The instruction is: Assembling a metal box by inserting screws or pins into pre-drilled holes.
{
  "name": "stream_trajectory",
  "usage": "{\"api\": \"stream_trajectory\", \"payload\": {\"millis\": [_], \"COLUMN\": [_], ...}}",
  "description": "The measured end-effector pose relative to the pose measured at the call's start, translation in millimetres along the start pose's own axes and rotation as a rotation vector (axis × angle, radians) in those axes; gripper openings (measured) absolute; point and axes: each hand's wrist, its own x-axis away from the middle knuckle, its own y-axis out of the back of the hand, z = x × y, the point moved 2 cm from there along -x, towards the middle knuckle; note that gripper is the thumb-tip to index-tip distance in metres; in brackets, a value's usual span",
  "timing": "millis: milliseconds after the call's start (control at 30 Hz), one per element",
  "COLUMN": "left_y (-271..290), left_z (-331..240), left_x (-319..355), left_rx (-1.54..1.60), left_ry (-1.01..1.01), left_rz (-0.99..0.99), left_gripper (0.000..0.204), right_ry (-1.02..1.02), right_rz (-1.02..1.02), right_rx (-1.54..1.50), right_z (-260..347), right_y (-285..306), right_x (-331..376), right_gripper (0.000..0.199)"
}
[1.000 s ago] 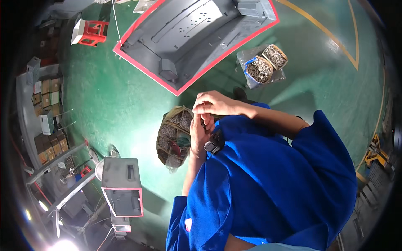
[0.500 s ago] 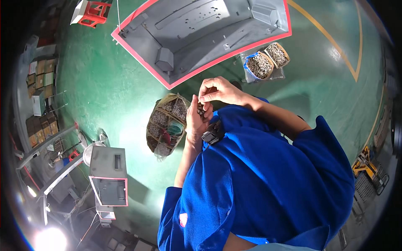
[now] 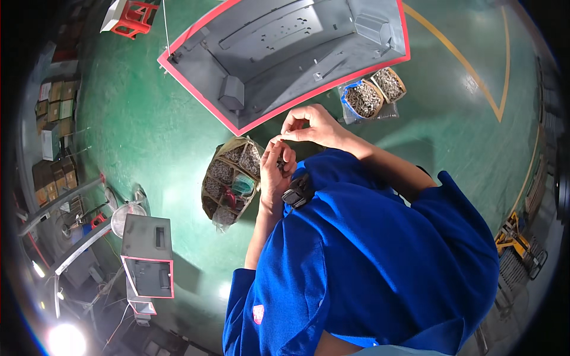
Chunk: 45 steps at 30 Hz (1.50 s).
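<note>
My left hand (image 3: 277, 172) is raised in front of my body with its palm cupped and its fingers curled. Small metal fasteners (image 3: 281, 161) lie in that palm, partly hidden by the fingers. My right hand (image 3: 312, 126) is closed in a pinch, thumb and fingertips meeting at the tips of the left fingers. Whatever is between those fingertips is too small to make out. Below and left of my hands stands a sectioned bag (image 3: 206, 199) of small metal parts, with a green item and a red item in it.
A big grey metal cabinet shell (image 3: 237, 44) with a red rim lies open ahead. Near its right side are two bags of metal fasteners (image 3: 363, 99). A grey box (image 3: 146, 237) stands at lower left, a red stool (image 3: 135, 21) at far left, a yellow-framed cart (image 3: 513, 240) at right.
The left fingers have curled over the fasteners and come up against the right fingertips. The right hand keeps its pinch, and the view has shifted slightly.
</note>
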Motion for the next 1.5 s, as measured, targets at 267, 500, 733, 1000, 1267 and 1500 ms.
{"api": "stream_trajectory", "payload": {"millis": [267,500,733,1000,1267,1500], "left_y": [-7.0,1.1,3.8,13.6,57.9,53.9], "left_z": [1.7,3.5,5.1,8.2,30.8,33.9], "left_x": [-2.2,-4.0,-2.7,-14.4,-28.3,-39.0], "left_rx": [-0.127,-0.146,-0.169,-0.077,-0.036,-0.019], "left_ry": [-0.064,-0.038,-0.001,0.06,0.245,0.186], "left_rz": [-0.011,0.012,-0.024,-0.048,-0.099,-0.168], "left_gripper": [0.026,0.039,0.039,0.032,0.029,0.026], "right_ry": [-0.042,-0.138,-0.121,-0.034,-0.062,-0.116], "right_rz": [0.153,0.282,0.354,0.165,-0.017,0.163], "right_rx": [0.02,-0.137,-0.196,-0.039,-0.154,-0.097], "right_z": [-6.1,-13.6,-23.4,-27.8,-17.7,-18.9], "right_y": [1.6,-8.4,-10.8,2.7,65.2,85.1], "right_x": [0.4,1.3,-0.7,-6.4,-23.4,-25.7], "right_gripper": [0.013,0.021,0.018,0.012,0.009,0.008]}}
